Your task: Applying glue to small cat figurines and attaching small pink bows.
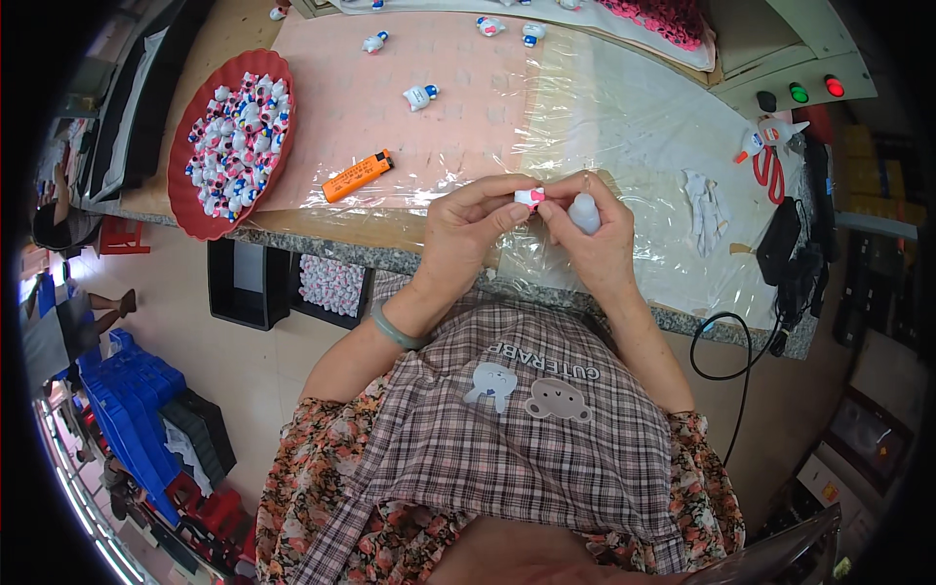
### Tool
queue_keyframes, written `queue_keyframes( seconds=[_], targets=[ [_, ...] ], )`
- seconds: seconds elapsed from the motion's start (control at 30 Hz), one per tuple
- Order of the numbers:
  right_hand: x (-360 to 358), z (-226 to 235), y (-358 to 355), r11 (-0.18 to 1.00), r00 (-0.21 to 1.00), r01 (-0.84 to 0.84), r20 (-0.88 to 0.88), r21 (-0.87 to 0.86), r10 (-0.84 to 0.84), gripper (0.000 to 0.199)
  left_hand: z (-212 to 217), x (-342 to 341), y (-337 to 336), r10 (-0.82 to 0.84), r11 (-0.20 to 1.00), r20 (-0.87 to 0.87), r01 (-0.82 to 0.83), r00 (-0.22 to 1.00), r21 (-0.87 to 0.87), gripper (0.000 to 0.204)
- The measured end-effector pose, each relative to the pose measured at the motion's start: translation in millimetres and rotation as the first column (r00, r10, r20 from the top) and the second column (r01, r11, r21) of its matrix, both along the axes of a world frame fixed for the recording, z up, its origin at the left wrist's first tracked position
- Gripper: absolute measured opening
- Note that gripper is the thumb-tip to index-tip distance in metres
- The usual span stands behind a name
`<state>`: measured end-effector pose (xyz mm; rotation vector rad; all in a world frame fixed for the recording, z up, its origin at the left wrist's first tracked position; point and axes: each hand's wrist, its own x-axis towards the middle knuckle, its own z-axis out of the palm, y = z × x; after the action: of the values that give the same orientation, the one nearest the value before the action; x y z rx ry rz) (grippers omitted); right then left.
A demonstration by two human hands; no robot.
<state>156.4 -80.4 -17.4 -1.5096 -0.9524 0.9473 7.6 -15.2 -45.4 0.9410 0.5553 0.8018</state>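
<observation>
Left hand (460, 226) pinches a small white-and-pink figurine (529, 197), right hand (606, 249) holds a pale bottle (585, 214), orange lighter (357, 176) and red bowl (185, 207) of heaped figurines (239, 141) on the counter (336, 245)

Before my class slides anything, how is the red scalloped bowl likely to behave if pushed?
The red bowl likely holds its shape, since its scalloped wall shows no sag. It may feel weighty, with many figurines heaped inside. A shove toward the table's front edge could tip it, as its rim appears to reach that edge.
</observation>
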Motion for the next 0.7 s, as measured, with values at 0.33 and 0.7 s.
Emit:
queue_keyframes(
  seconds=[0.33,0.7],
  targets=[
    [1.7,-8.8,-0.2,0.999,0.999,-0.022,-0.024,0.049,0.023,0.014,0.7,-0.2,4.4,0.004,0.999,-0.006,-0.004,1.0,0.038,0.026],
    [-2.0,-4.5,4.7,1.0,0.994,0.004,-0.109,0.023,-0.001,0.01,-3.4,-3.5,4.8,-0.024,0.998,-0.009,0.024,1.0,0.053,0.025]
  ],
)
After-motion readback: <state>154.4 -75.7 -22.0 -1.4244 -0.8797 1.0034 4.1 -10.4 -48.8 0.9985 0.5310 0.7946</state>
